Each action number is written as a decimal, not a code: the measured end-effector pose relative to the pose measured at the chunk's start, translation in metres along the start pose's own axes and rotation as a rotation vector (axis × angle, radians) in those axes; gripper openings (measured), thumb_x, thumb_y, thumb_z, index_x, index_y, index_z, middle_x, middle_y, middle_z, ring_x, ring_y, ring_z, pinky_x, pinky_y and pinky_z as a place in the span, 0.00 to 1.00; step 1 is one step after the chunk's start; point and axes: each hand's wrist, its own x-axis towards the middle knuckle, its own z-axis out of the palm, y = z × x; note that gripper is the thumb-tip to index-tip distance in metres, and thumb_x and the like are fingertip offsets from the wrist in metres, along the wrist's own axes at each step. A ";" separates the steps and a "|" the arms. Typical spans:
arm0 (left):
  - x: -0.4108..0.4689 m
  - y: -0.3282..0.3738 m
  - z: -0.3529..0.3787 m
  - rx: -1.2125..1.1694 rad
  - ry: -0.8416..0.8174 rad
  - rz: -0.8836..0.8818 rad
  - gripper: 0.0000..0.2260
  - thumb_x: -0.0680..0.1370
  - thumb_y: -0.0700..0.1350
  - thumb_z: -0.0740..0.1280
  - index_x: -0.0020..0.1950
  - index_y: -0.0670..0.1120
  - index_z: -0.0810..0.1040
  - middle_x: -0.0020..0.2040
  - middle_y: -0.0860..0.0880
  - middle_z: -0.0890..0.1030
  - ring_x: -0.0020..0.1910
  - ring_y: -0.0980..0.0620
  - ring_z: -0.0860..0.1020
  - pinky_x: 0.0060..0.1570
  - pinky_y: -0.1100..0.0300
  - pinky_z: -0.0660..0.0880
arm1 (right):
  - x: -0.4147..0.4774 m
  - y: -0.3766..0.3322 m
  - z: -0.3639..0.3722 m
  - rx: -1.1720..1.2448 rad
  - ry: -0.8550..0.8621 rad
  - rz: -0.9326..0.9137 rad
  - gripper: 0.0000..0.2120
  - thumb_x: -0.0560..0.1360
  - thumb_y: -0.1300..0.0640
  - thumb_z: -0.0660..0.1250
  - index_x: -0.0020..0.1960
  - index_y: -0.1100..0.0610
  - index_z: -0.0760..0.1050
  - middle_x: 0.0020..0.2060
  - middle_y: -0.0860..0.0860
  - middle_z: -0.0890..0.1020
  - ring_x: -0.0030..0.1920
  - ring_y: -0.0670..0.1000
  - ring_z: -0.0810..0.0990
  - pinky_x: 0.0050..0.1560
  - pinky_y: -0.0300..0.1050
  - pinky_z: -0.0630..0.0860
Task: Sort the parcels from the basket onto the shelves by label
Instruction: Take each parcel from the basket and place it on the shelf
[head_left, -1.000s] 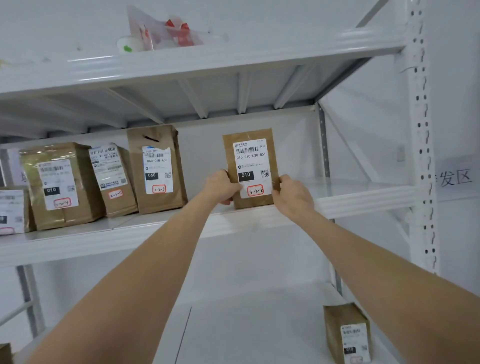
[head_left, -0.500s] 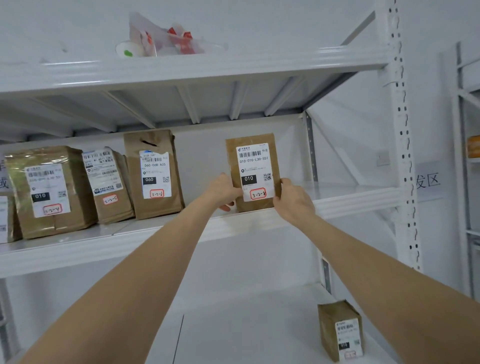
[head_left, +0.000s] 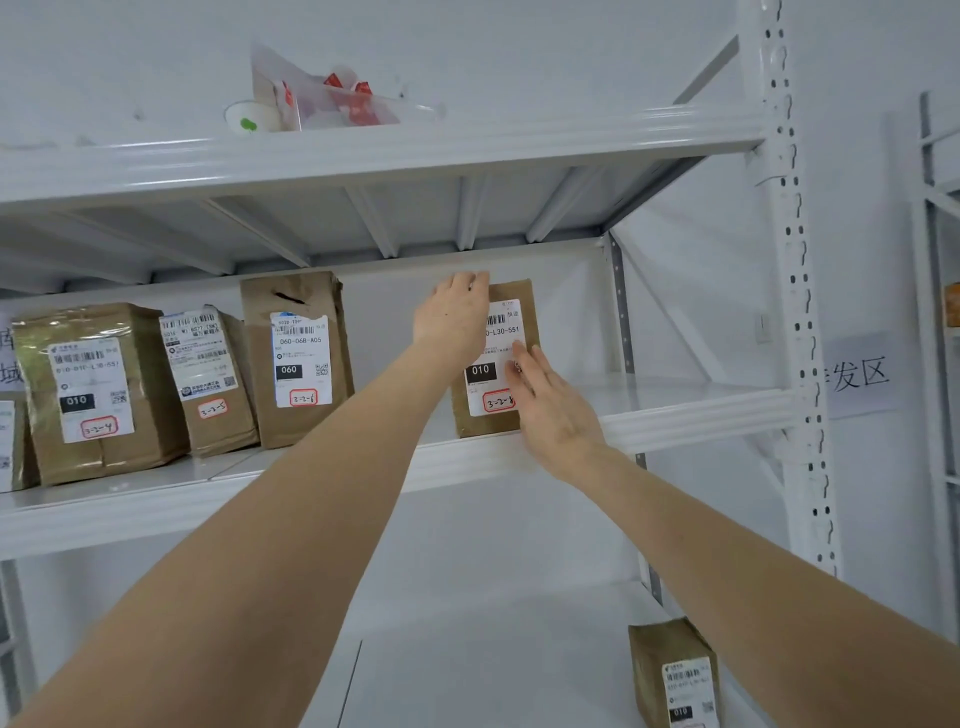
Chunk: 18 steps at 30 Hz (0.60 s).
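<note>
1. The parcel (head_left: 488, 379) is a flat, rectangular brown kraft-paper pack with a smooth white printed label showing a black "010" block and a red-ringed handwritten code. It stands upright on the white metal middle shelf (head_left: 701, 415), near that shelf's right end.
2. Further left on the same shelf stand a crinkled tall parcel (head_left: 296, 358) marked "060", a smaller slanted parcel (head_left: 213, 379) and a boxy parcel under glossy tape (head_left: 98, 389).
3. The left hand (head_left: 452, 319) lies over the parcel's upper left corner, back toward the camera, its fingers reaching the top edge. Whether they hook over that edge cannot be told.
4. The right hand (head_left: 556, 415) is spread flat with its fingers straight. Its fingertips (head_left: 524, 358) touch the right side of the label, and it grips nothing.
5. Both bare forearms reach up and forward from the bottom of the view, converging on the parcel; the right wrist crosses the shelf's front rim.
6. Another brown labelled parcel (head_left: 672, 670) stands on the lower shelf.
</note>
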 end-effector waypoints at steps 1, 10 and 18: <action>0.000 0.000 0.002 0.015 -0.020 -0.006 0.27 0.76 0.35 0.61 0.74 0.44 0.58 0.71 0.46 0.65 0.70 0.46 0.64 0.62 0.52 0.68 | -0.001 0.000 0.001 -0.006 -0.028 -0.003 0.30 0.80 0.66 0.52 0.79 0.58 0.45 0.78 0.49 0.40 0.78 0.51 0.41 0.74 0.47 0.58; -0.001 -0.003 0.017 0.063 0.021 -0.010 0.29 0.76 0.38 0.66 0.74 0.46 0.60 0.67 0.45 0.65 0.66 0.45 0.65 0.56 0.53 0.72 | 0.006 -0.005 0.003 -0.011 -0.134 0.040 0.27 0.81 0.64 0.51 0.78 0.58 0.47 0.78 0.49 0.40 0.78 0.51 0.42 0.70 0.49 0.66; 0.006 -0.017 0.033 -0.001 0.016 0.021 0.30 0.75 0.35 0.66 0.75 0.45 0.59 0.68 0.47 0.64 0.67 0.46 0.63 0.58 0.53 0.73 | 0.024 -0.007 0.009 -0.046 -0.177 0.076 0.25 0.80 0.65 0.51 0.77 0.59 0.55 0.78 0.50 0.45 0.78 0.51 0.47 0.70 0.51 0.66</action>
